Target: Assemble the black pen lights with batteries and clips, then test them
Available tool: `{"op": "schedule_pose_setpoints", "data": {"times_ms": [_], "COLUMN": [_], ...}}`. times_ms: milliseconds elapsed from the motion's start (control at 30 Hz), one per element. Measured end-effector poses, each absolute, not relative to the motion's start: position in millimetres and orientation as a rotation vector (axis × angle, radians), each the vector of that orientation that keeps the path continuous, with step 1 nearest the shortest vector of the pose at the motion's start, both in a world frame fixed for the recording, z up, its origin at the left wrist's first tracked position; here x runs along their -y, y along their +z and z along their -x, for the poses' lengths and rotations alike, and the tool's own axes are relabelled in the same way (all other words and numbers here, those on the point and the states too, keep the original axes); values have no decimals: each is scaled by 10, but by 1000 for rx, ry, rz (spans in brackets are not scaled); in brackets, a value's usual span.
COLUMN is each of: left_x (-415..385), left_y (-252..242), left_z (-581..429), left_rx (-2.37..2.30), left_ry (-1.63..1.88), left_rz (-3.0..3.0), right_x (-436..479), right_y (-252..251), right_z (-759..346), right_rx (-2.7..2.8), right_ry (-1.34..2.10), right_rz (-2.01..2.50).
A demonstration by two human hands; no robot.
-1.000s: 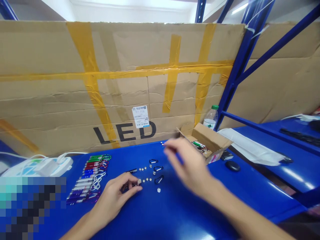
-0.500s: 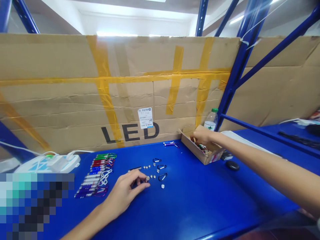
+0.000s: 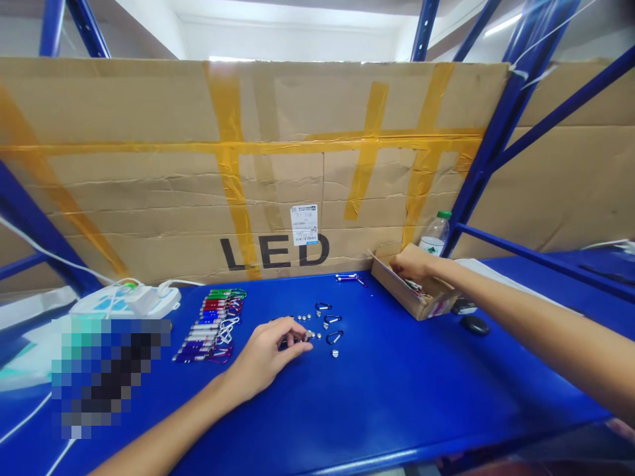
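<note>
My left hand [image 3: 270, 352] rests on the blue table [image 3: 377, 396], fingers curled and pinched on a small dark part beside several little round silver cells [image 3: 303, 318]. Black carabiner clips [image 3: 333, 320] lie just right of the cells. My right hand [image 3: 411, 263] reaches into a small open cardboard box [image 3: 409, 296] of mixed small flashlights at the back right; its fingers are bent down inside, and what they hold is hidden. A row of coloured keychain flashlights [image 3: 211, 324] lies left of my left hand. One purple flashlight [image 3: 347, 277] lies alone near the cardboard wall.
A tall taped cardboard sheet marked LED [image 3: 275, 251] walls off the back of the table. A white power strip [image 3: 126, 301] sits at the left, a plastic bottle [image 3: 434, 233] behind the box, a black oval object [image 3: 475, 324] right of the box. Blue rack posts [image 3: 496, 132] rise at the right.
My right hand swept from above the table's middle to the cardboard box and now stays inside it. My left hand kept its place by the cells. The view shifted slightly rightward.
</note>
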State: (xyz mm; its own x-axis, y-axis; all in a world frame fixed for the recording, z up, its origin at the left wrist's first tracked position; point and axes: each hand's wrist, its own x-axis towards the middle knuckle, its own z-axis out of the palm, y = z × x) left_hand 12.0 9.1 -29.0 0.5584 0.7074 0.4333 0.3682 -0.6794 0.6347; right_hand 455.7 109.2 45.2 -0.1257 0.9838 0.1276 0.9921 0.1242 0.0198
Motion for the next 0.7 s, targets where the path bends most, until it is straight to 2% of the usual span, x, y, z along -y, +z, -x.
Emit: {"op": "schedule_pose_setpoints", "data": {"times_ms": [200, 500, 700], "left_x": [-113, -98, -92], "left_y": [-319, -299, -288], "left_z": [-140, -144, -158], "left_rx": [-872, -883, -882], "left_ry": [909, 902, 873], "left_rz": [-2256, -2241, -2244], "right_x": [-1048, -960, -799], "right_y": [714, 563, 740], "right_z": [-4626, -4617, -4619], "right_rx": [2373, 2413, 2307], "right_ry": [-54, 87, 43], "right_rz": [2093, 2014, 1941]}}
